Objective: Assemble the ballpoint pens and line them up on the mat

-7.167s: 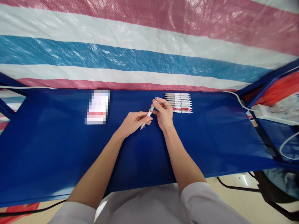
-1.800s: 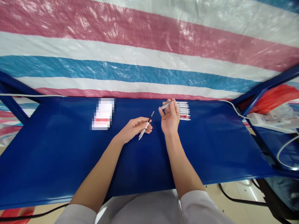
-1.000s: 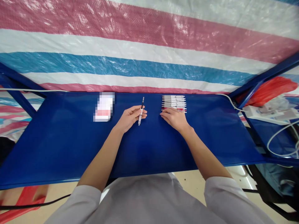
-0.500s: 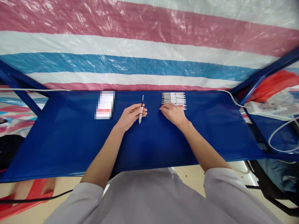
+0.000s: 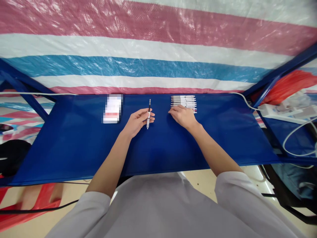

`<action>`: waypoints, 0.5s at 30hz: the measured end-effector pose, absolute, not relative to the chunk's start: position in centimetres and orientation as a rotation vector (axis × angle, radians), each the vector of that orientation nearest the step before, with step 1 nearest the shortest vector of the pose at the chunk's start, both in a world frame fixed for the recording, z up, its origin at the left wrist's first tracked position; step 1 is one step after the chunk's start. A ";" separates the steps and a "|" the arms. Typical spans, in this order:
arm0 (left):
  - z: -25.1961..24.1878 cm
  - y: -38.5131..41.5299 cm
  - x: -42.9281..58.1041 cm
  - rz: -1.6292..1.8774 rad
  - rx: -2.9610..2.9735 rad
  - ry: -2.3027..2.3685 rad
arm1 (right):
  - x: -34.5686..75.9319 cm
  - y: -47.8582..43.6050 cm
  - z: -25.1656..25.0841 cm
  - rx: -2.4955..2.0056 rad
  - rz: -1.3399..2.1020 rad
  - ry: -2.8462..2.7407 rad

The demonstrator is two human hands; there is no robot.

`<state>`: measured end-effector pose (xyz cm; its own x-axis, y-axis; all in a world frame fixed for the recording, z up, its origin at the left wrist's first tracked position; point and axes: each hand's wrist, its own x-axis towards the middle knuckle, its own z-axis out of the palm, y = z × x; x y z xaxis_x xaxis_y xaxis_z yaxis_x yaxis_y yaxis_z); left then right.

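Observation:
In my left hand [image 5: 137, 121], thumb and fingers pinch a slim pen [image 5: 148, 115], held nearly upright in the view; its far half is black and its near half whitish. To the right of it, several white pens [image 5: 184, 100] lie side by side in a stacked row on the blue table [image 5: 158, 152]. My right hand [image 5: 184, 115] is over the near side of that row, fingers curled together on the nearest pen [image 5: 195, 112]. Only the right end of this pen shows, pinkish; my hand covers the rest.
A blurred-out white rectangular item with a red band [image 5: 112, 109] lies at the back left. Striped plastic sheeting [image 5: 158, 66] hangs behind the table. Blue frame bars [image 5: 279, 76] slope at both sides. A white power strip [image 5: 284, 112] and cable lie at the right.
The whole view has shifted slightly, with the table appearing a little higher. Both hands keep nearly the same pose; the left still holds its pen, the right stays at the row.

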<state>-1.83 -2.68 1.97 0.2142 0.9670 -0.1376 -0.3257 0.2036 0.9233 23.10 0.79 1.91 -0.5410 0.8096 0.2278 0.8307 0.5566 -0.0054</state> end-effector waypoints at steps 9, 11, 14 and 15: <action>1.7 -2.6 -1.7 1.094 0.961 0.962 | 21.3 0.5 2.8 -1.291 0.336 -2.183; 1.6 -2.4 -1.7 1.089 1.001 0.979 | 20.3 0.8 2.8 -1.222 0.682 -1.891; 1.7 -2.0 -1.8 1.073 1.070 1.012 | 18.7 1.2 2.7 -1.089 1.164 -1.395; 1.8 -1.8 -1.8 1.067 1.098 1.027 | 18.2 1.4 2.6 -1.050 1.270 -1.255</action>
